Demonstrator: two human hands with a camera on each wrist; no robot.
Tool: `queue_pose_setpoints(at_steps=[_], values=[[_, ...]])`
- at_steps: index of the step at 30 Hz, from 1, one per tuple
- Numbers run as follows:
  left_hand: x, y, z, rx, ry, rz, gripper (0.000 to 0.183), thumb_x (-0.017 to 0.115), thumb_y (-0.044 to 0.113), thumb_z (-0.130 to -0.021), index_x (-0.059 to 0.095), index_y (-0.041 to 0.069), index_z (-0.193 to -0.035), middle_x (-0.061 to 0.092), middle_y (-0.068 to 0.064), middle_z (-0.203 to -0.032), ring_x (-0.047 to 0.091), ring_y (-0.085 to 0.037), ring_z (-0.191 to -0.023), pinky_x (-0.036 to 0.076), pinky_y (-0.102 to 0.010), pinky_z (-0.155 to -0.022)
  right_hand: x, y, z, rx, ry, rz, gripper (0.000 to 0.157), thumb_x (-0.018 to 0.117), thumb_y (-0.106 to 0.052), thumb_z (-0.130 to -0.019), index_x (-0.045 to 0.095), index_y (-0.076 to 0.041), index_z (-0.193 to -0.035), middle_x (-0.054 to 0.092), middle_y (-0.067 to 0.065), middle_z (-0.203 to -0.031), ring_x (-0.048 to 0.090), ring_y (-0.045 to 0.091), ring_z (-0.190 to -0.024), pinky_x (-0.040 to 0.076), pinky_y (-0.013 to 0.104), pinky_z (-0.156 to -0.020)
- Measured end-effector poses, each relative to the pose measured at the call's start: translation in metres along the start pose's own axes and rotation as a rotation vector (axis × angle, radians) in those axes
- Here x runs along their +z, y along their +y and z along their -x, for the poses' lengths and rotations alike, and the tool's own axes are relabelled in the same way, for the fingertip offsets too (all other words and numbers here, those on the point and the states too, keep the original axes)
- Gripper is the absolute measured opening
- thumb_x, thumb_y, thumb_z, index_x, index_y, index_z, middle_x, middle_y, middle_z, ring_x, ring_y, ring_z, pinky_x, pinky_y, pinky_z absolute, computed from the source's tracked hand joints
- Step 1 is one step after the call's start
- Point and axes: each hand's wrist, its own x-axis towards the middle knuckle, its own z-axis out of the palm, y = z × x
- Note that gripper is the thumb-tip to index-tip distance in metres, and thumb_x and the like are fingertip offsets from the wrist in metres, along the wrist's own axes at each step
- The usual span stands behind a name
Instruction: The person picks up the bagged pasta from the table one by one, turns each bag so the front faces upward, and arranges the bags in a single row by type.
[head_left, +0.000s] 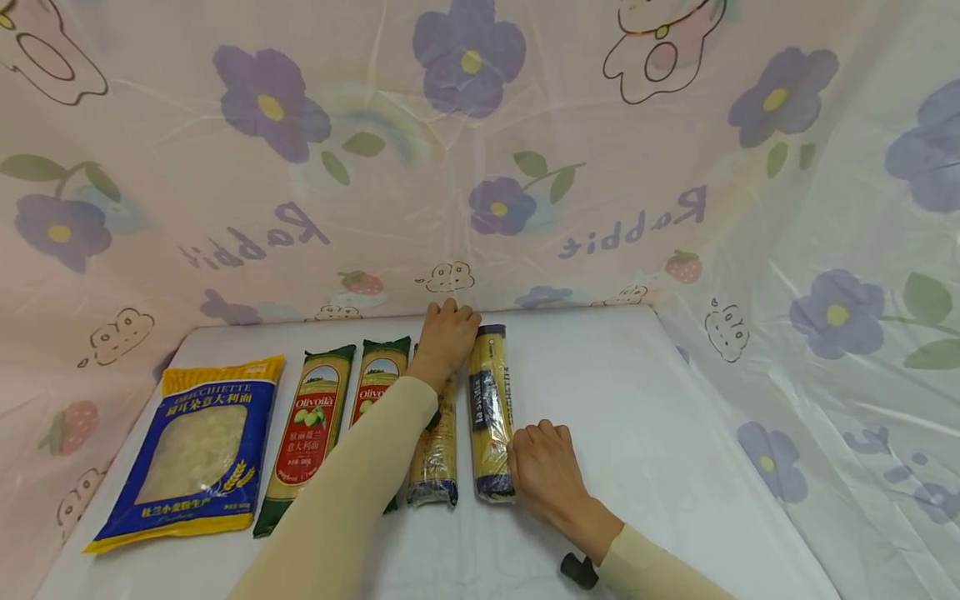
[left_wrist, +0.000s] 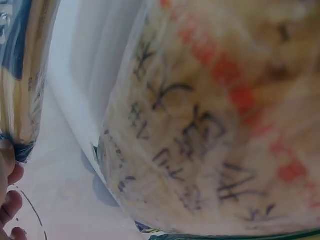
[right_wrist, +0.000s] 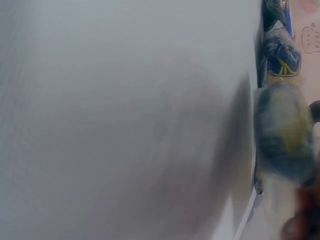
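A long clear-wrapped spaghetti pack [head_left: 491, 408] with dark blue ends lies lengthwise on the white table. My left hand [head_left: 447, 337] grips its far end; in the left wrist view the thumb and curled fingers [left_wrist: 14, 202] are at the dark blue end. At the near end, my right hand [head_left: 546, 467] holds the right side with bent fingers. In the right wrist view the pack's near end [right_wrist: 285, 135] looks blurred. Under my left forearm lies another yellow pasta pack [head_left: 435, 467], partly hidden. Close to the left wrist camera is a clear wrapper [left_wrist: 200, 130] with black and red characters.
To the left lie two red-and-green Olivoilà spaghetti packs [head_left: 313, 417], one partly covered by my left sleeve. A blue and yellow orecchiette bag [head_left: 198, 450] is at the far left. A flower-patterned curtain [head_left: 450, 167] rises behind the white table [head_left: 622, 392].
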Motion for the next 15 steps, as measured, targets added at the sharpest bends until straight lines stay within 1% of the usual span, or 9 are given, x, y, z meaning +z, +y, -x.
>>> queue_pose_setpoints(at_steps=[2, 4, 6, 7, 8, 10, 13, 15], values=[[0.001, -0.001, 0.004, -0.026, -0.018, 0.038, 0.033, 0.049, 0.014, -0.113, 0.06, 0.015, -0.144, 0.062, -0.006, -0.14, 0.053, -0.03, -0.122, 0.045, -0.051, -0.102, 0.001, -0.001, 0.0, 0.02, -0.058, 0.017, 0.04, 0.064, -0.022, -0.103, 0.042, -0.016, -0.069, 0.035, -0.004, -0.064, 0.032, 0.017, -0.067, 0.032, 0.036, -0.067], [0.001, -0.002, 0.011, -0.051, -0.044, 0.08, 0.035, 0.051, 0.014, -0.112, 0.058, 0.013, -0.146, 0.061, -0.009, -0.142, 0.053, -0.033, -0.129, 0.044, -0.055, -0.107, 0.001, -0.001, 0.001, 0.036, -0.118, 0.039, 0.044, 0.066, -0.03, -0.103, 0.043, -0.016, -0.069, 0.034, -0.004, -0.065, 0.034, 0.018, -0.067, 0.033, 0.037, -0.067], [0.0, 0.0, 0.022, -0.055, -0.063, 0.105, 0.035, 0.055, 0.014, -0.111, 0.061, 0.012, -0.145, 0.063, -0.011, -0.141, 0.053, -0.036, -0.132, 0.045, -0.057, -0.109, 0.001, -0.001, 0.001, 0.05, -0.165, 0.06, 0.047, 0.068, -0.04, -0.102, 0.043, -0.015, -0.07, 0.033, -0.003, -0.066, 0.034, 0.019, -0.068, 0.033, 0.038, -0.067], [0.0, 0.003, 0.029, -0.052, -0.079, 0.118, 0.034, 0.055, 0.015, -0.111, 0.063, 0.012, -0.143, 0.064, -0.011, -0.139, 0.054, -0.036, -0.131, 0.045, -0.057, -0.108, 0.001, 0.0, 0.001, 0.05, -0.178, 0.067, 0.049, 0.069, -0.045, -0.101, 0.044, -0.015, -0.072, 0.032, -0.003, -0.067, 0.034, 0.02, -0.068, 0.033, 0.039, -0.067], [-0.001, 0.006, 0.035, -0.043, -0.098, 0.13, 0.032, 0.058, 0.019, -0.11, 0.065, 0.013, -0.141, 0.065, -0.01, -0.137, 0.055, -0.035, -0.13, 0.046, -0.057, -0.108, 0.0, 0.001, 0.001, 0.054, -0.19, 0.071, 0.049, 0.07, -0.048, -0.099, 0.046, -0.014, -0.074, 0.032, -0.002, -0.068, 0.035, 0.02, -0.069, 0.033, 0.039, -0.068], [-0.003, 0.015, 0.05, -0.015, -0.145, 0.159, 0.035, 0.064, 0.03, -0.107, 0.068, 0.016, -0.139, 0.065, -0.008, -0.139, 0.054, -0.035, -0.132, 0.045, -0.059, -0.11, 0.0, 0.004, 0.001, 0.06, -0.2, 0.075, 0.049, 0.071, -0.054, -0.097, 0.052, -0.012, -0.08, 0.034, -0.001, -0.071, 0.036, 0.022, -0.071, 0.034, 0.04, -0.068], [-0.005, 0.03, 0.072, 0.037, -0.245, 0.211, 0.054, 0.064, 0.05, -0.103, 0.063, 0.02, -0.147, 0.059, -0.005, -0.151, 0.049, -0.035, -0.141, 0.039, -0.064, -0.116, 0.002, 0.009, 0.0, 0.059, -0.218, 0.068, 0.05, 0.071, -0.058, -0.095, 0.059, -0.01, -0.091, 0.038, 0.0, -0.075, 0.038, 0.023, -0.074, 0.036, 0.041, -0.07], [-0.005, 0.04, 0.084, 0.062, -0.286, 0.232, 0.066, 0.065, 0.058, -0.1, 0.056, 0.021, -0.154, 0.052, -0.004, -0.159, 0.044, -0.036, -0.148, 0.034, -0.066, -0.12, 0.003, 0.011, -0.001, 0.06, -0.236, 0.07, 0.051, 0.07, -0.059, -0.095, 0.062, -0.009, -0.095, 0.041, 0.001, -0.078, 0.039, 0.023, -0.076, 0.037, 0.042, -0.071]])
